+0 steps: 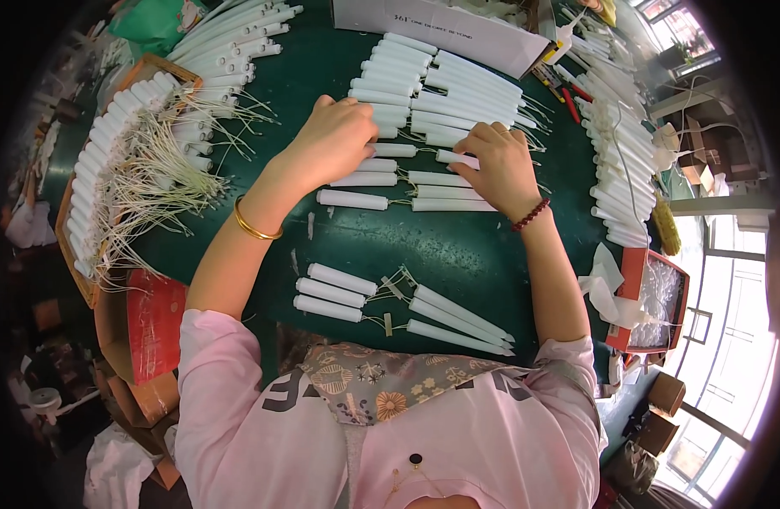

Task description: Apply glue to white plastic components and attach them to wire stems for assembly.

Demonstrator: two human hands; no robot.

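Both hands are over rows of white tubes joined in pairs by thin wires. My left hand (337, 134) is closed, its fingertips at the left end of a short white tube (395, 150). My right hand (502, 168) pinches another short white tube (454, 158) between thumb and fingers; a wire runs between these two tubes. Nearer me lies a wired pair, a left tube (352, 199) and a right tube (452, 204). Closer still are several short tubes (330, 293) wired to slim tapered white sticks (458, 318), with small tags on the wires.
On the left, a wooden tray (76, 222) holds many white tubes with loose wires (165, 170). A white box (445, 32) stands at the back. More white tubes (619, 170), red-handled pliers (570, 103) and a red box (634, 293) are on the right.
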